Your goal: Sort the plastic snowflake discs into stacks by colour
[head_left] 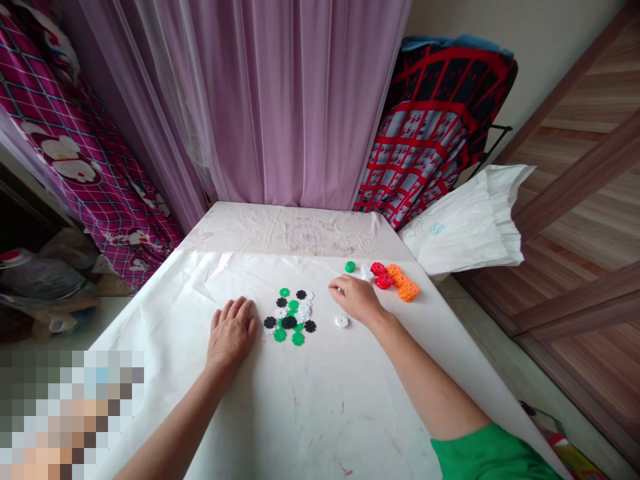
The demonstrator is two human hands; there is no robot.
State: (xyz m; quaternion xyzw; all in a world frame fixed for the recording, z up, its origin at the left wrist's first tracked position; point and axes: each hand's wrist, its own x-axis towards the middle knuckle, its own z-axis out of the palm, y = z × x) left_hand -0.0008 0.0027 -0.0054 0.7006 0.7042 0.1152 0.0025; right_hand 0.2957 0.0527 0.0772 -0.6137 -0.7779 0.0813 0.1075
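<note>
The left hand (231, 331) is lying flat and open on the table (310, 413), holding nothing, just beside a heap of green, black and white discs (293, 315). The right hand (356, 298) is curling near the far right corner; whether its fingers are pinching a disc is hidden. A lone white disc (342, 321) is lying beside it.

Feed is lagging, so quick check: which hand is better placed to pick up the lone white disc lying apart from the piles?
Right. The right hand rests just above the lone white disc, almost touching it. The left hand lies flat beyond the mixed green, black and white pile, which sits between it and the disc.
</note>
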